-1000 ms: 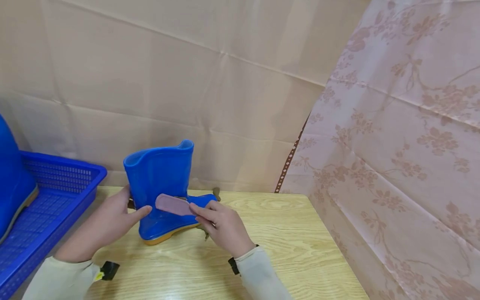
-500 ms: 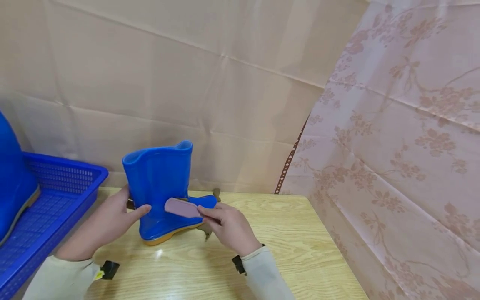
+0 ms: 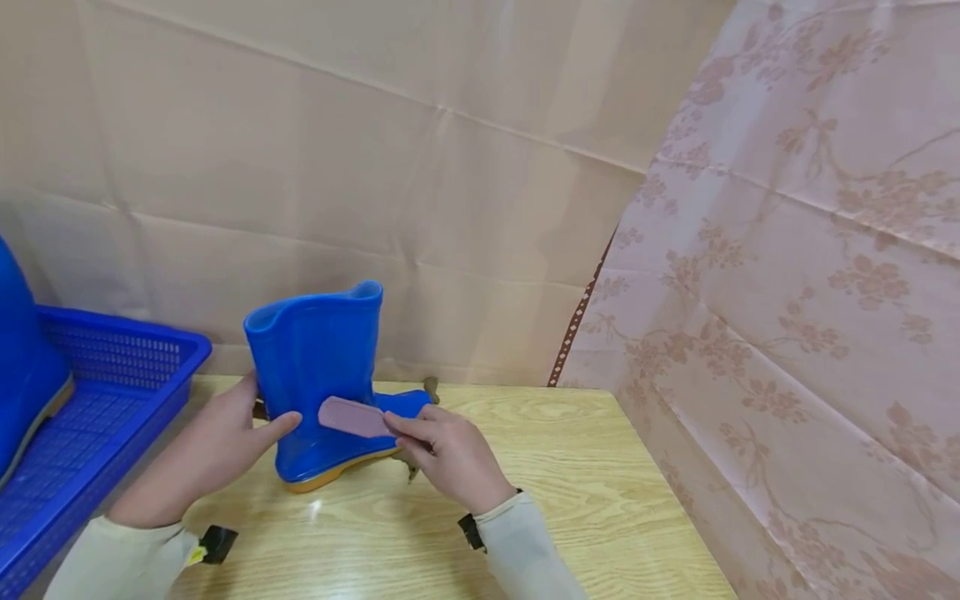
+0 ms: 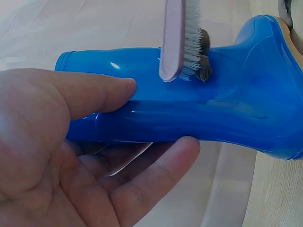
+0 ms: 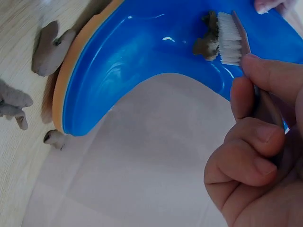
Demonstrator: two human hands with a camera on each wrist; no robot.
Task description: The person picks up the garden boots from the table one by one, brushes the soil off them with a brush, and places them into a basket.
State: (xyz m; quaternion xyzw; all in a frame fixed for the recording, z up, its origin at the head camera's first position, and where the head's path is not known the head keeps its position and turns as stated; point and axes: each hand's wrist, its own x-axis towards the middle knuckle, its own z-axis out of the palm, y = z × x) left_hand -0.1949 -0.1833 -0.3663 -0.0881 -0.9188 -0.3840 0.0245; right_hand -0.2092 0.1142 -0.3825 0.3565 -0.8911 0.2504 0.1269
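A blue rain boot (image 3: 318,350) with an orange-tan sole stands upright on the wooden table. My left hand (image 3: 213,450) grips its shaft from the left, thumb on the near side and fingers behind. In my right hand (image 3: 457,458) is a scrub brush (image 3: 351,417) with a pinkish back, pinched by the handle. The right wrist view has its white bristles (image 5: 229,40) against a brown mud clump (image 5: 206,45) on the boot, near the ankle. That clump also shows beside the bristles in the left wrist view; the head view hides it behind the brush.
A blue plastic basket (image 3: 198,350) at the left holds another blue boot (image 3: 26,358). Brown mud lumps (image 5: 52,49) lie on the table (image 3: 570,483) around the boot's toe. Beige cloth (image 3: 360,150) hangs behind, and pinkish floral cloth (image 3: 810,292) hangs at the right.
The brush in my right hand shifted right along the boot, then came partway back left. My left hand and the boot stay nearly where they were.
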